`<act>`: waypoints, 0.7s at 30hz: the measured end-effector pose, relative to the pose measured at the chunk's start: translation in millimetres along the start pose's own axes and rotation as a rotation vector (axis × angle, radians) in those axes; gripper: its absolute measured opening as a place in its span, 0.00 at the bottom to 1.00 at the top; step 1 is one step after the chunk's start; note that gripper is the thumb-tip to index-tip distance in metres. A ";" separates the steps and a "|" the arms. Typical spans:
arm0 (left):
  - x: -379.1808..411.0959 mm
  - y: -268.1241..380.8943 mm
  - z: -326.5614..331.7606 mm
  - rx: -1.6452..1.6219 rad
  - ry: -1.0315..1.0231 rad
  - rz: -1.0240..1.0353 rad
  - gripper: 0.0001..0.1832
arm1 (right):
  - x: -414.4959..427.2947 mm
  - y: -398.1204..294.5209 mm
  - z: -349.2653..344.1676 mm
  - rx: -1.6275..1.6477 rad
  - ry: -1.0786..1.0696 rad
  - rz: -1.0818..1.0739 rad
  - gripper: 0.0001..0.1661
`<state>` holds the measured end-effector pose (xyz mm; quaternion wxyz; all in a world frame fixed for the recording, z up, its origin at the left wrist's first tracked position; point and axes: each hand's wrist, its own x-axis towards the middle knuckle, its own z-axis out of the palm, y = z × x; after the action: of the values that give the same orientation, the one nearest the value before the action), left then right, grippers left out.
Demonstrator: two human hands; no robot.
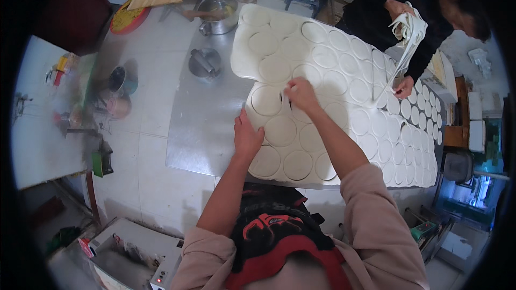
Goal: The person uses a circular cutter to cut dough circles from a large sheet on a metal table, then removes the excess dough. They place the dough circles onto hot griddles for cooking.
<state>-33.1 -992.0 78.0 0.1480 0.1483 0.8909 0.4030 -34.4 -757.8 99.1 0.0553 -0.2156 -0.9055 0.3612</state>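
Note:
A wide sheet of pale dough [250, 64], cut into many rounds, covers much of the metal table before me. My right hand [300, 94] pinches a thin strip of dough [286, 98] between the rounds; dark gaps show beside the strip. At the sheet's left edge rests my left hand [248, 135], thumb spread from the fingers, holding nothing that I can see. Right beside it lie a cut dough round [281, 131] and another round [266, 100]. Some fingertips of both hands are hidden.
Across the table, a person in dark clothing [403, 12] lifts a bundle of dough strips [409, 32]. On the metal table [193, 129] stand a steel pot [219, 14] and a round metal piece with a bar across it [204, 63]. Separate rounds [422, 104] lie at the far right.

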 end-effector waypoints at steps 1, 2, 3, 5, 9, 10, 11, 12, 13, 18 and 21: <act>0.2 4.8 5.7 0.013 0.062 -0.042 0.29 | 0.2 -4.7 -9.5 0.316 0.036 0.143 0.10; 1.4 7.6 9.7 0.027 0.125 -0.085 0.27 | -2.3 -8.1 -22.0 0.563 0.025 0.203 0.11; 4.5 -5.6 14.3 -0.037 0.049 -0.161 0.23 | -8.4 -21.5 -37.3 0.817 0.009 0.265 0.12; 24.9 -42.5 18.4 -0.174 -0.092 -0.286 0.16 | -19.5 -26.1 -51.0 1.085 0.004 0.363 0.13; 41.1 -81.6 -75.2 -1.911 0.258 -0.466 0.05 | -46.2 2.1 -68.5 1.114 0.117 0.505 0.13; 37.5 -54.2 -79.3 -1.828 0.210 -0.450 0.05 | -51.5 11.8 -73.0 1.095 0.169 0.531 0.13; 34.3 -25.6 -82.7 -1.745 0.161 -0.435 0.05 | -62.5 17.3 -68.4 1.251 0.129 0.554 0.13; 32.2 12.6 -83.3 -1.666 0.119 -0.400 0.04 | -72.8 16.5 -61.2 1.409 0.080 0.556 0.14; 25.9 44.0 -64.3 -1.618 0.062 -0.442 0.04 | -83.8 11.0 -52.9 1.570 0.023 0.560 0.14; -59.1 170.0 13.7 -0.323 -0.371 0.414 0.23 | -127.3 -25.5 -84.7 1.603 -0.193 0.652 0.20; -89.4 158.4 0.8 -0.519 -0.513 0.426 0.24 | -141.0 1.0 -123.2 1.549 0.137 0.538 0.23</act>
<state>71.7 -925.7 211.1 0.3106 0.3825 0.6437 0.5856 124.5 -740.2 196.5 0.1550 -0.3476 -0.3114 0.8707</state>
